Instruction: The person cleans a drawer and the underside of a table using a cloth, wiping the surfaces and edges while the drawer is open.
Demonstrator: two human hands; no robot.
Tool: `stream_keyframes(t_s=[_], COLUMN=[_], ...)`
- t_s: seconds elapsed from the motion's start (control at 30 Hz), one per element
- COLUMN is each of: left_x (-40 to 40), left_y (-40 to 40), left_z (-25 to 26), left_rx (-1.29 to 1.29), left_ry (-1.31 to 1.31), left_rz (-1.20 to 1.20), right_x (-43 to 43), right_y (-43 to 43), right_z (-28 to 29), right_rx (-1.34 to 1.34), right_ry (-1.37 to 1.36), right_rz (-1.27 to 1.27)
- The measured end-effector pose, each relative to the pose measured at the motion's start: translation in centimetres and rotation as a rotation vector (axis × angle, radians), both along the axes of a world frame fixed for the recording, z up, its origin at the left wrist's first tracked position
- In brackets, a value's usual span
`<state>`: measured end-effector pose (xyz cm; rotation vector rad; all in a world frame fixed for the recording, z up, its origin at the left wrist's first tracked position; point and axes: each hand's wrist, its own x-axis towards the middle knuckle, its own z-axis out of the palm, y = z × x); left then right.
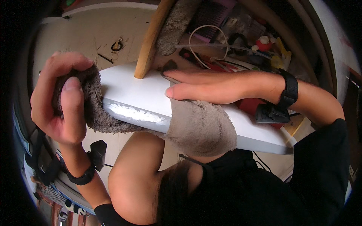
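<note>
My left hand [60, 99] is curled around a bunched grey-brown plush cloth [94, 107] at the left end of a white board [130, 82]. The board has a grey edge band [138, 114] with bright, patchy shine on it. My right hand [206, 86] lies flat on the board's top, fingers together, pressing on a lighter stretch of cloth [202, 127] that drapes over the near edge. The dark cloth runs along beneath the edge towards the lighter stretch; I cannot tell whether they are one piece. Part of the cloth is hidden under my right palm.
A wooden bar [152, 39] rises by the board's far side. Behind it, clutter includes a white cable loop [208, 26] and a red-and-white toy [263, 43]. A roll of tape [116, 45] lies on the pale floor. Something red [250, 106] sits beneath my right wrist.
</note>
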<state>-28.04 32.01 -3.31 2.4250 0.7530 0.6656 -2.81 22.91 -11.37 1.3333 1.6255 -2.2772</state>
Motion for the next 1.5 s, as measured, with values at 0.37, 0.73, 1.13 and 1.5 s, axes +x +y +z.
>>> stream_keyframes(t_s=[0.37, 0.73, 1.13, 1.5], left_x=[-1.0, -0.4, -0.3, -0.8], left_y=[0.5, 0.4, -0.2, -0.6], left_z=[-1.2, -1.4, -0.9, -0.2], left_rx=[-0.023, -0.053, -0.07, -0.124], left_ry=[0.004, -0.002, -0.003, -0.003], left_rz=[-0.04, -0.016, 0.012, 0.045], right_x=[-0.4, -1.1, -1.6, 1.7], right_y=[-0.1, 1.2, 0.4, -1.6], right_z=[-0.8, -1.0, -1.1, 0.9], right_rx=[0.047, 0.057, 0.018, 0.017], right_ry=[-0.05, 0.091, 0.038, -0.126], right_rz=[0.013, -0.043, -0.193, 0.064])
